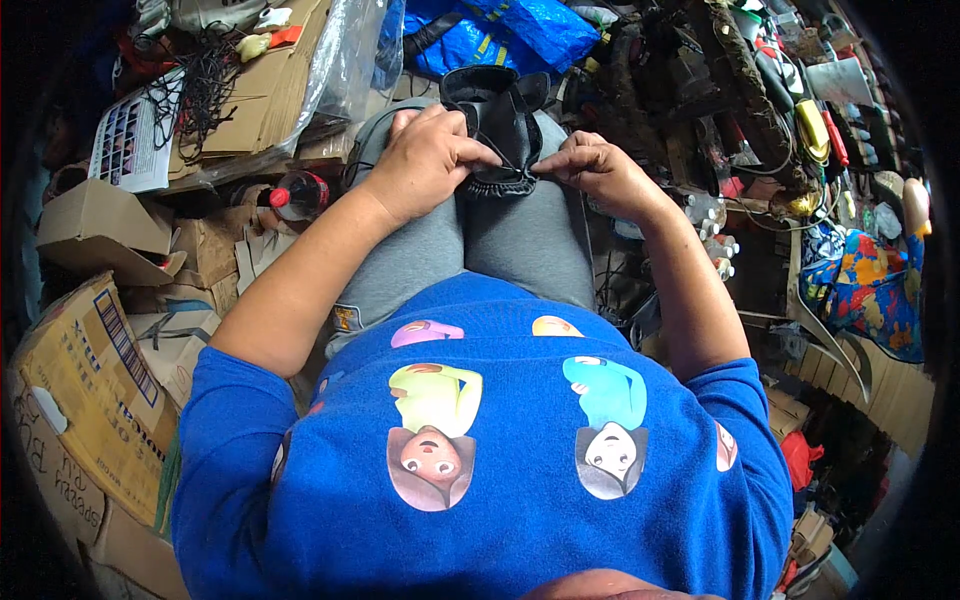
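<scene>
A black leather-like shoe or boot (507, 122) rests on my lap between my thighs, its opening pointing away from me and its near end showing a ridged, gathered edge. My left hand (428, 160) is closed at the shoe's left side, with a fingertip reaching over its near part. On the other side my right hand (590, 168) makes a pinch at the shoe's right near edge. Thin dark strands run across the shoe close to both fingertips. What the right fingertips pinch is too small to make out.
Flattened cardboard (265, 90) under clear plastic lies at the far left, with a tangle of black cord (205, 95) on it. A red-capped bottle (300, 195) stands nearby. Cardboard boxes (105, 230) crowd the left. A blue plastic sheet (520, 35) lies ahead; mixed clutter fills the right.
</scene>
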`<state>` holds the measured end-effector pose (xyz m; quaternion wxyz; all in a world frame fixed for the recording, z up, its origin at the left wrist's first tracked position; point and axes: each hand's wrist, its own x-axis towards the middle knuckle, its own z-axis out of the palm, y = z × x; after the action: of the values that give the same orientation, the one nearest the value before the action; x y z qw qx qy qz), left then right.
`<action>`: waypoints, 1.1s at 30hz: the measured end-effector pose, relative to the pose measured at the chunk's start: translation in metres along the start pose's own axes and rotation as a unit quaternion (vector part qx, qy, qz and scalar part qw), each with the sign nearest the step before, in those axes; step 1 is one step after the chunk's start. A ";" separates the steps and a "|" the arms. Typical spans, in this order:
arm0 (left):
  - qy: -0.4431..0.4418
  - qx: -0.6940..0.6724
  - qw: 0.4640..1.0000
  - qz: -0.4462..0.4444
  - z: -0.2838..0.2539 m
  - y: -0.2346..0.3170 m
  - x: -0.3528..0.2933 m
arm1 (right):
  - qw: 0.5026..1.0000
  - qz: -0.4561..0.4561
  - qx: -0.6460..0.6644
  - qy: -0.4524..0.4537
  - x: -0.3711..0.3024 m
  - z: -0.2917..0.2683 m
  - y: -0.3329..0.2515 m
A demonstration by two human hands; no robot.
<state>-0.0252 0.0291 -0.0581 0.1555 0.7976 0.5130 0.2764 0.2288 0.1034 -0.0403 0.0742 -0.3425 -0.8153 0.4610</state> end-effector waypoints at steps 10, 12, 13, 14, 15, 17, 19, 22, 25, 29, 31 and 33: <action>-0.044 -0.028 0.999 0.012 0.007 -0.007 0.014 | 0.997 0.007 0.073 -0.030 0.005 0.001 0.006; -0.060 -0.032 0.997 0.031 0.006 -0.013 0.022 | 0.997 0.008 0.067 -0.035 0.007 0.000 0.003; -0.078 -0.037 0.995 0.051 0.006 -0.016 0.025 | 0.998 0.003 0.048 -0.037 0.009 0.001 0.001; -0.059 -0.057 0.994 0.070 0.009 -0.017 0.027 | 0.999 -0.001 0.028 -0.039 0.010 0.001 0.000; -0.058 -0.056 0.994 0.073 0.009 -0.015 0.028 | 0.999 -0.002 0.027 -0.037 0.010 0.001 0.001; -0.064 -0.038 0.995 0.070 0.007 -0.009 0.026 | 0.999 -0.031 -0.008 -0.036 0.008 0.001 0.004; -0.058 -0.022 0.997 0.045 0.002 0.003 0.012 | 1.000 -0.012 -0.020 -0.018 0.000 0.003 -0.002; -0.040 -0.014 0.999 -0.032 -0.004 0.016 -0.002 | 0.997 0.053 0.055 0.024 -0.013 0.015 -0.009; -0.040 -0.028 0.993 -0.108 -0.004 0.017 -0.001 | 0.981 0.105 0.152 0.051 -0.013 0.020 -0.009; -0.110 -0.042 0.970 -0.213 -0.001 0.027 0.013 | 0.960 0.121 0.245 0.053 -0.009 0.024 -0.006; -0.120 -0.038 0.964 -0.235 -0.001 0.029 0.017 | 0.957 0.121 0.259 0.050 -0.006 0.025 -0.007; -0.129 -0.034 0.963 -0.232 0.002 0.028 0.020 | 0.952 0.133 0.271 0.044 -0.004 0.024 -0.010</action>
<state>0.0031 0.0351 -0.0388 0.3076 0.6796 0.6500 0.1449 0.2165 0.0809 -0.0454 0.1374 -0.4349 -0.6025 0.6549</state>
